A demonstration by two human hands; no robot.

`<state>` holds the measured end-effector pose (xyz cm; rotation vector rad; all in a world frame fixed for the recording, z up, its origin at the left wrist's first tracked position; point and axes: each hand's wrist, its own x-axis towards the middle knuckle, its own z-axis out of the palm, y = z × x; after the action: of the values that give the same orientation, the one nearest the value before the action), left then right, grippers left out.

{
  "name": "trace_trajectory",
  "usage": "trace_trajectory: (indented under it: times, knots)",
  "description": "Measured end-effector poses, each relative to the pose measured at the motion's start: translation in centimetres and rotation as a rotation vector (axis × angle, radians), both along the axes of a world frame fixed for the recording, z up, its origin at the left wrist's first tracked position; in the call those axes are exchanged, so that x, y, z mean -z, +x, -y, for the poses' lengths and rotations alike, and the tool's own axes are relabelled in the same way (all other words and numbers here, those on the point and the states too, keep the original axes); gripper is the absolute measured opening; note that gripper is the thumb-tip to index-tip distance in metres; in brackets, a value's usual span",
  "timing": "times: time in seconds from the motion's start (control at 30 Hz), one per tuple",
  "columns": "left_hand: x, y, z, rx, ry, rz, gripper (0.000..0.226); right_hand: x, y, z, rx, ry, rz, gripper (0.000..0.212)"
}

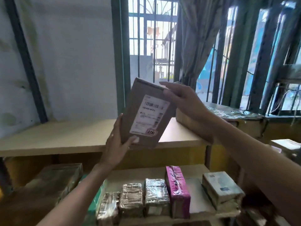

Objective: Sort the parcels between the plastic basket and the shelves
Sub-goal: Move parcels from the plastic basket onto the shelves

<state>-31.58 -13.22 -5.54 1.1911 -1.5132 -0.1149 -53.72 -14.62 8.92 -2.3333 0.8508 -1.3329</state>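
A flat brown cardboard parcel (143,111) with a white shipping label and a small red sticker is held upright and tilted above the front edge of the top shelf board (65,136). My left hand (117,144) grips its lower left corner, thumb across the front face. My right hand (184,101) holds the upper right corner, fingers reaching over the top edge. The plastic basket is out of view.
A large taped cardboard box (228,121) sits on the top shelf at the right. The lower shelf (193,201) holds several wrapped parcels, a pink one (177,191) and a white box (221,188). A brown box (53,180) lies lower left. Barred window and curtain behind.
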Motion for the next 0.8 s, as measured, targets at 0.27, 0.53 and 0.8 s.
trace_trajectory:
  times: [0.27,0.53,0.8]
  knots:
    - [-0.7,-1.1,-1.0,0.19,-0.031,-0.182,0.081,3.0,1.1,0.4,0.149,-0.015,0.159,0.058]
    - [0.8,-3.6,-1.7,0.345,0.056,0.071,0.112,7.0,-2.1,0.9,0.307,0.118,0.356,0.076]
    - [0.6,-11.5,-1.7,0.359,0.021,0.139,0.111,8.8,-10.0,-0.7,0.514,0.136,0.453,0.082]
